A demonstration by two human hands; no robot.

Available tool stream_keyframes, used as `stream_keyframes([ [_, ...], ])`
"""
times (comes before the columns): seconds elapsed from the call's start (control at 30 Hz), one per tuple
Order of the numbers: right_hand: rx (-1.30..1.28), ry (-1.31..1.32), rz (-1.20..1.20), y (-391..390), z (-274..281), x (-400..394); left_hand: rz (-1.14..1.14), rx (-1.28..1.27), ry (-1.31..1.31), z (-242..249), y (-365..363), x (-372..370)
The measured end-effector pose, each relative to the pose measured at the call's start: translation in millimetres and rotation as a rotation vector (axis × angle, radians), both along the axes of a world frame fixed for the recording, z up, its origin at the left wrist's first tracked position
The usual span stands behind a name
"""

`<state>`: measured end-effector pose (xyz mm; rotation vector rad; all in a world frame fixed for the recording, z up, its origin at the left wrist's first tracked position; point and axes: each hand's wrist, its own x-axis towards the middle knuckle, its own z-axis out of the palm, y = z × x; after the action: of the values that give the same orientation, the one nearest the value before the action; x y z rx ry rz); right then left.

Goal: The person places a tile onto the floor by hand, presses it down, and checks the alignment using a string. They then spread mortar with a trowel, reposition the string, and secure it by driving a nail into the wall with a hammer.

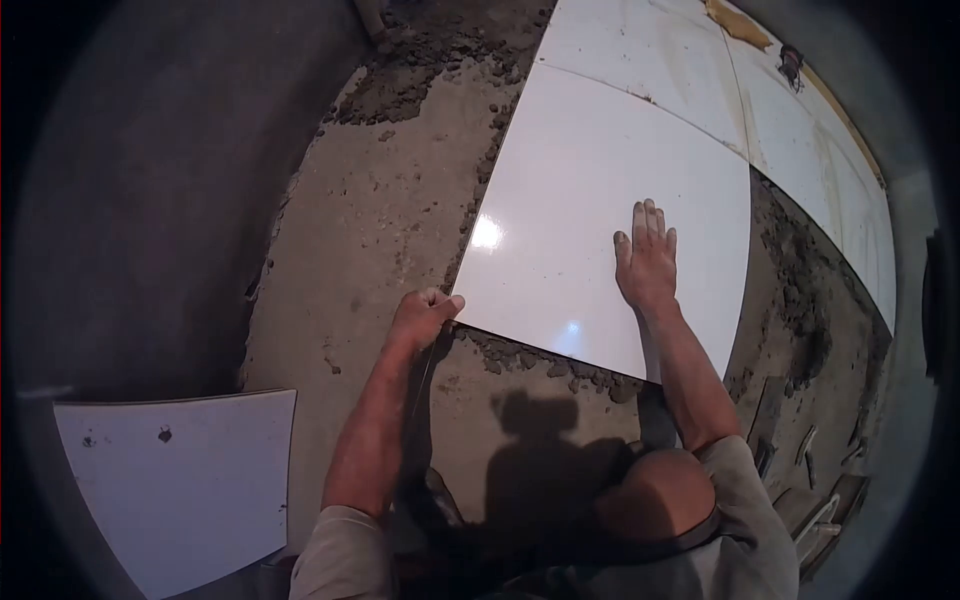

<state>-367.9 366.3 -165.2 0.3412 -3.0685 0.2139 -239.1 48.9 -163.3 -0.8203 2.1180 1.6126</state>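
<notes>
A large glossy white tile (pixel 600 150) lies on rough grey mortar (pixel 500 352). My right hand (pixel 650 260) rests palm down on the tile's right half, its fingers stretched out. At the tile's near left corner is my left hand (pixel 427 315), with its thumb and curled fingers closed at the corner. A thin line (pixel 425 375) runs down from near the left hand; where its upper end is attached cannot be made out. Crumbled mortar shows along the tile's left and near edges.
More white tiles (pixel 640 45) adjoin at the far side and right. A loose white tile (pixel 190 480) is at the lower left. Tools (pixel 822 528) lie at the lower right. A yellowish piece (pixel 738 24) and a small dark object (pixel 791 66) sit on the far tiles.
</notes>
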Motion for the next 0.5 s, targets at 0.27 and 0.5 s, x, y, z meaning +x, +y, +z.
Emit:
stream_keyframes([
  [0.27, -0.032, -0.011, -0.059, 3, 1, 3, 0.148, 0.257, 0.034, 6, -21, 22],
  [0.5, -0.081, -0.009, -0.057, 12, 0, 15, 0.042, 0.146, -0.047, 12, -17, 38],
])
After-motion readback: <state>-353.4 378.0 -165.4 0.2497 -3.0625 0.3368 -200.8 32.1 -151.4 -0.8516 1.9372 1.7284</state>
